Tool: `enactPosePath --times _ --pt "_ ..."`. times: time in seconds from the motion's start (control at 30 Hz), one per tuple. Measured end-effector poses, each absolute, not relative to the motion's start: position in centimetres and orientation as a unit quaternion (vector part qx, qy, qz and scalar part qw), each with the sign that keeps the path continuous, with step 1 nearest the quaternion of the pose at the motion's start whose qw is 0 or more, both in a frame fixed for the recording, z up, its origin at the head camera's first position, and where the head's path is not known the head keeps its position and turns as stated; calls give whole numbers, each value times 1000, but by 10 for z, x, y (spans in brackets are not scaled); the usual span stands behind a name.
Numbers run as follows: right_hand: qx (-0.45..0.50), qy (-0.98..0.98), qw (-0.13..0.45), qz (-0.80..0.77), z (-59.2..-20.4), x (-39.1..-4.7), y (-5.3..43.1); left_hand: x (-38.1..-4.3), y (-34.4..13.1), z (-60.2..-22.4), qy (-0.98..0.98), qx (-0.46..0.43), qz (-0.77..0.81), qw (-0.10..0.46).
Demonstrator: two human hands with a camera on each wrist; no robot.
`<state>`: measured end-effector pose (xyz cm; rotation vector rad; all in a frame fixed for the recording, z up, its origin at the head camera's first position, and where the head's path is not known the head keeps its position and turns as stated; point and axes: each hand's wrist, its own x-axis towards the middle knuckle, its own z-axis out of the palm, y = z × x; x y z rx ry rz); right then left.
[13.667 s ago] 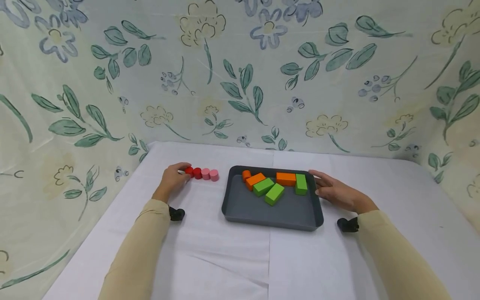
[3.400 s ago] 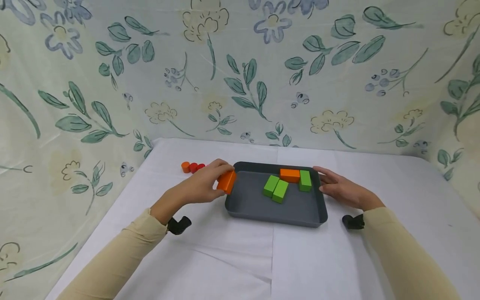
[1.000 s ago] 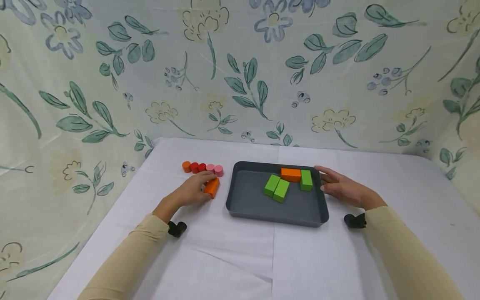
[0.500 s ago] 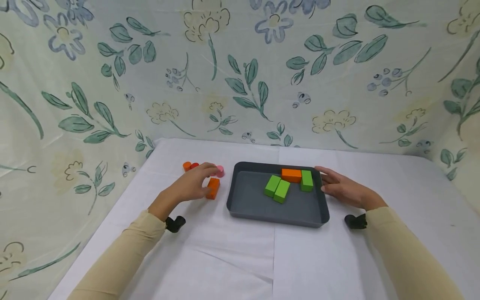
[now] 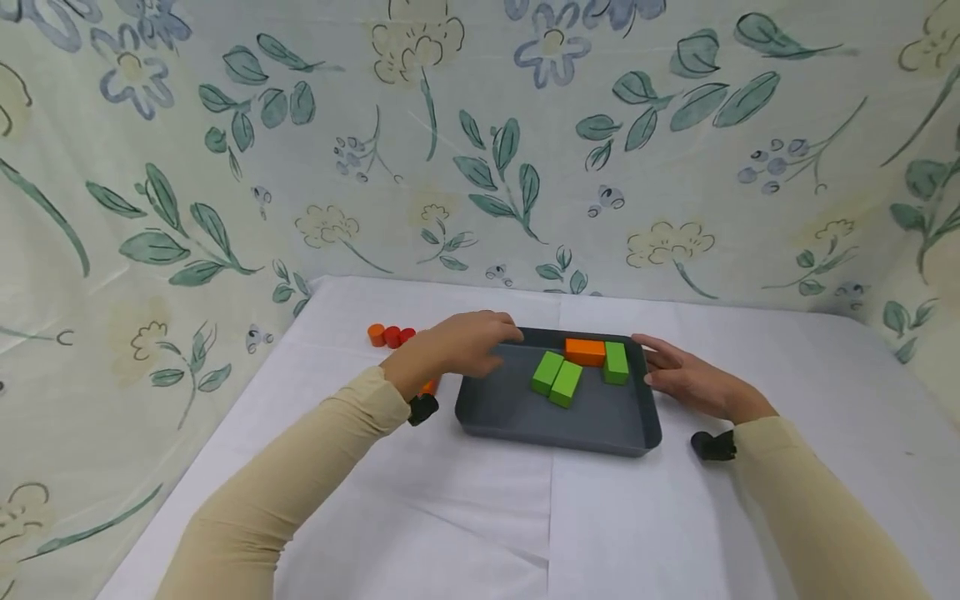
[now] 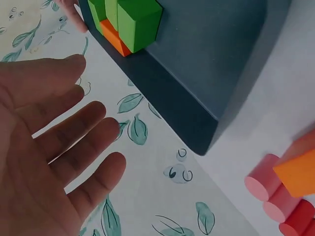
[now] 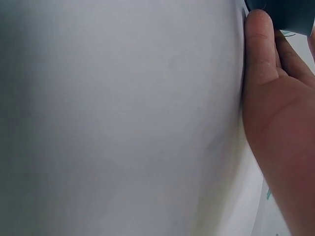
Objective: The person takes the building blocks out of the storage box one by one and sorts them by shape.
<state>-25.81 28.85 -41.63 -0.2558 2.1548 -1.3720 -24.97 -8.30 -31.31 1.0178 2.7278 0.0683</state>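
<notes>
Above the far left part of a dark grey tray (image 5: 510, 412), my left hand (image 5: 468, 343) reaches with loosely bent fingers, holding nothing; the left wrist view shows its palm and spread fingers (image 6: 81, 142). Inside the tray lie two green blocks (image 5: 566, 385) side by side, plus an orange block (image 5: 585, 352) against another green block (image 5: 617, 363). My right hand (image 5: 693, 382) rests at the tray's right wall, thumb and fingers extended; in the right wrist view the thumb (image 7: 260, 44) touches the wall. A second orange block (image 5: 430, 387) on the table is mostly hidden behind my left wrist.
Left of the tray, a row of short cylinders stands on the white cloth: one orange (image 5: 377, 335), two red (image 5: 392, 336) and two pink (image 6: 263, 178), the pink ones hidden in the head view. A flowered curtain (image 5: 480, 167) hangs behind the table.
An orange cylinder and an orange block went from the tray to the table on the left. My left hand let go of the block and moved right, over the tray. The right hand stayed put.
</notes>
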Motion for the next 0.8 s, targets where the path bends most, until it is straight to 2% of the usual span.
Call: enactPosePath --times 0.23,0.53,0.8 --pt "-97 795 289 -524 -417 -258 290 -264 -46 -329 930 322 1 176" --pt "-93 794 292 -525 -418 -258 291 -276 -18 -357 930 304 18 205" --pt "-85 796 292 -523 -417 -261 290 -278 -12 -363 932 289 44 213"
